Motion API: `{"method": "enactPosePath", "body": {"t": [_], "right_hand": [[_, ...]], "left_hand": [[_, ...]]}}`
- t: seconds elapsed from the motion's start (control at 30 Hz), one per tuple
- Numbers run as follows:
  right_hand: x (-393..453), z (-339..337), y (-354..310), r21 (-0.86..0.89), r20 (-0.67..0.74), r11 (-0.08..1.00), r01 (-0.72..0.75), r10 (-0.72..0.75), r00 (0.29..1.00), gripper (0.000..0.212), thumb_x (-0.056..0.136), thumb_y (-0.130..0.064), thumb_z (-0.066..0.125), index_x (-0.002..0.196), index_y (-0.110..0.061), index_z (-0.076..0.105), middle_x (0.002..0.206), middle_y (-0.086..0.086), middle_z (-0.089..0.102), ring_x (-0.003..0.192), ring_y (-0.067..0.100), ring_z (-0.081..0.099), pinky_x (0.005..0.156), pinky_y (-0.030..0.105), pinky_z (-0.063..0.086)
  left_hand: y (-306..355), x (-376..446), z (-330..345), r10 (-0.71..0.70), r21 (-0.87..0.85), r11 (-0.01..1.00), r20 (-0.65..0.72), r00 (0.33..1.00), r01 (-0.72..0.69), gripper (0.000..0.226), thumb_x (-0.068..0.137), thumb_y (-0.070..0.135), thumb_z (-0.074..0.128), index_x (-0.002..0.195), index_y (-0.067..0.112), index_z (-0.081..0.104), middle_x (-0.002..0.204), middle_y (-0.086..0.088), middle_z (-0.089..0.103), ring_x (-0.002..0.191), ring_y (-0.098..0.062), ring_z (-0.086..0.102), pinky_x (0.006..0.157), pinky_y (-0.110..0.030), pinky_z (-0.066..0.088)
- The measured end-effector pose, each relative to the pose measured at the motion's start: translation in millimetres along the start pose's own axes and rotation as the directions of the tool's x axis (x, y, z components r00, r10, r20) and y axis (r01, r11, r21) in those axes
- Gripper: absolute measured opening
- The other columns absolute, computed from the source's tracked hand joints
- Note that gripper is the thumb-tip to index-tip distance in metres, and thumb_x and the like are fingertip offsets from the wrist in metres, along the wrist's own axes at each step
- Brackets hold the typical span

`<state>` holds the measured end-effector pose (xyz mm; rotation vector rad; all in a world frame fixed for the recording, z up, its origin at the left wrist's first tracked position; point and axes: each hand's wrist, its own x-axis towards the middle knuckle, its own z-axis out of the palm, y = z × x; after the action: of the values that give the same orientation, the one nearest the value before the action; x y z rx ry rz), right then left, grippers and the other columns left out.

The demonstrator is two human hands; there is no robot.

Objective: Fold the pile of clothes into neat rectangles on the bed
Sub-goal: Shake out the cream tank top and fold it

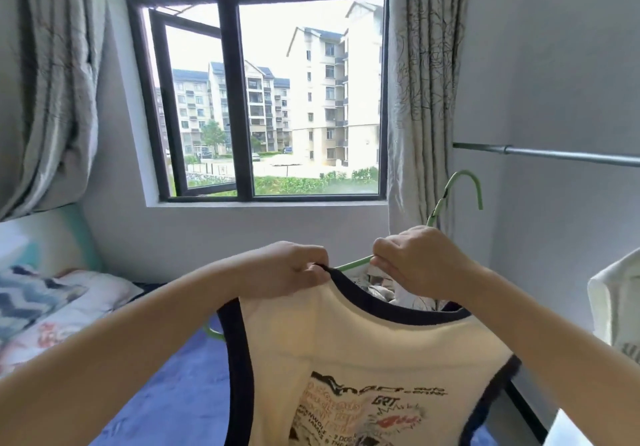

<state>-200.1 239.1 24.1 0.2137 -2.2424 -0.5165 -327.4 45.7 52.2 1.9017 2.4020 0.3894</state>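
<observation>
A cream sleeveless top (363, 352) with dark navy trim and a printed graphic hangs in front of me on a green hanger (465, 189). My left hand (287, 269) pinches the top's left shoulder strap at the neckline. My right hand (419, 258) grips the hanger just below its hook, at the top's right shoulder. Both hands are held up above the blue bed sheet (173, 386). Behind the neckline a heap of other clothes (391, 293) lies on the bed, mostly hidden by the top.
A patterned pillow (59, 307) lies at the left by the headboard. A metal clothes rail (561, 154) runs along the right wall, and a white garment (620, 300) hangs at the right edge. The window and curtains are straight ahead.
</observation>
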Motion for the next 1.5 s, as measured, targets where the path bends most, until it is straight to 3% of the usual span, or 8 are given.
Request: {"method": "enactPosePath", "body": {"t": [0.4, 0.57, 0.73, 0.87, 1.0, 1.1, 1.27, 1.5], "right_hand": [[-5.0, 5.7, 46.3, -0.062, 0.114, 0.943, -0.328, 0.333, 0.936, 0.041, 0.096, -0.034, 0.037, 0.079, -0.002, 0.057, 0.060, 0.009, 0.059, 0.052, 0.028, 0.057, 0.054, 0.026, 0.036], [-8.8, 6.0, 47.5, 0.123, 0.266, 0.788, -0.604, 0.560, 0.785, 0.026, 0.098, -0.018, 0.039, 0.072, -0.014, 0.045, 0.053, -0.004, 0.041, 0.047, 0.013, 0.039, 0.056, 0.027, 0.033], [3.8, 7.4, 44.8, 0.323, 0.370, 0.418, -0.849, 0.770, 0.520, 0.033, 0.099, -0.013, 0.035, 0.069, -0.008, 0.046, 0.054, 0.004, 0.043, 0.033, 0.009, 0.043, 0.035, 0.015, 0.038], [17.0, 19.7, 46.7, 0.426, 0.230, 0.235, -0.874, 0.906, 0.356, 0.034, 0.099, -0.015, 0.034, 0.068, -0.011, 0.046, 0.058, 0.006, 0.046, 0.028, 0.005, 0.046, 0.037, 0.026, 0.048], [9.6, 26.3, 56.0, 0.489, 0.222, -0.095, -0.867, 0.975, 0.018, 0.021, 0.096, -0.006, 0.030, 0.093, -0.003, 0.050, 0.065, 0.005, 0.045, 0.044, 0.020, 0.049, 0.061, 0.041, 0.053], [-15.6, 45.2, 41.8, 0.528, 0.417, -0.432, -0.731, 0.882, -0.220, 0.024, 0.091, 0.005, 0.028, 0.071, -0.001, 0.038, 0.062, 0.009, 0.041, 0.046, 0.020, 0.043, 0.059, 0.043, 0.051], [-84.1, 106.2, -4.0, 0.340, 0.625, -0.576, -0.743, 0.729, -0.279, 0.019, 0.092, 0.007, 0.023, 0.078, 0.004, 0.036, 0.056, 0.020, 0.050, 0.037, 0.027, 0.053, 0.027, 0.026, 0.043], [-184.7, 178.7, -40.3, 0.027, 0.565, -0.447, -0.894, 0.745, -0.355, 0.032, 0.089, -0.005, 0.041, 0.057, -0.009, 0.038, 0.086, 0.028, 0.062, 0.077, 0.038, 0.062, 0.062, 0.035, 0.052]], "left_hand": [[-54.3, 14.7, -31.4, -0.233, -0.219, 0.964, -0.409, 0.882, 0.154, 0.016, 0.099, 0.027, 0.038, 0.087, 0.018, 0.044, 0.077, 0.003, 0.045, 0.066, -0.010, 0.043, 0.052, -0.020, 0.033], [-53.8, 28.1, -25.1, -0.383, -0.496, 0.852, -0.376, 0.844, 0.165, 0.022, 0.098, 0.025, 0.041, 0.077, 0.019, 0.040, 0.072, 0.000, 0.042, 0.059, -0.010, 0.038, 0.048, -0.020, 0.032], [-33.4, 48.7, -9.3, -0.404, -0.577, 0.796, -0.278, 0.872, 0.185, 0.024, 0.098, 0.023, 0.042, 0.075, 0.018, 0.040, 0.075, -0.001, 0.044, 0.063, -0.010, 0.042, 0.052, -0.021, 0.038], [-30.9, 64.9, 3.7, -0.476, -0.766, 0.622, -0.205, 0.855, 0.163, 0.023, 0.098, 0.013, 0.044, 0.076, 0.009, 0.045, 0.085, -0.011, 0.058, 0.070, -0.017, 0.059, 0.057, -0.028, 0.055], [-53.3, 82.4, 24.3, -0.593, -0.765, 0.606, -0.250, 0.765, 0.220, 0.005, 0.093, 0.005, 0.049, 0.088, 0.003, 0.051, 0.103, -0.021, 0.058, 0.089, -0.029, 0.062, 0.078, -0.042, 0.056], [-67.6, 89.4, 50.3, -0.611, -0.687, 0.661, -0.261, 0.747, 0.301, 0.024, 0.091, 0.007, 0.049, 0.112, -0.002, 0.043, 0.110, -0.019, 0.051, 0.102, -0.035, 0.057, 0.085, -0.047, 0.052], [-81.8, 85.5, 107.7, -0.606, -0.656, 0.659, -0.173, 0.777, 0.368, 0.014, 0.083, 0.002, 0.046, 0.096, 0.005, 0.044, 0.089, -0.011, 0.049, 0.098, -0.036, 0.060, 0.083, -0.046, 0.053], [-111.1, 74.3, 171.6, -0.636, -0.667, 0.612, -0.096, 0.766, 0.425, 0.023, 0.078, -0.002, 0.052, 0.068, 0.015, 0.040, 0.069, -0.002, 0.048, 0.075, -0.023, 0.054, 0.080, -0.047, 0.055]]}}
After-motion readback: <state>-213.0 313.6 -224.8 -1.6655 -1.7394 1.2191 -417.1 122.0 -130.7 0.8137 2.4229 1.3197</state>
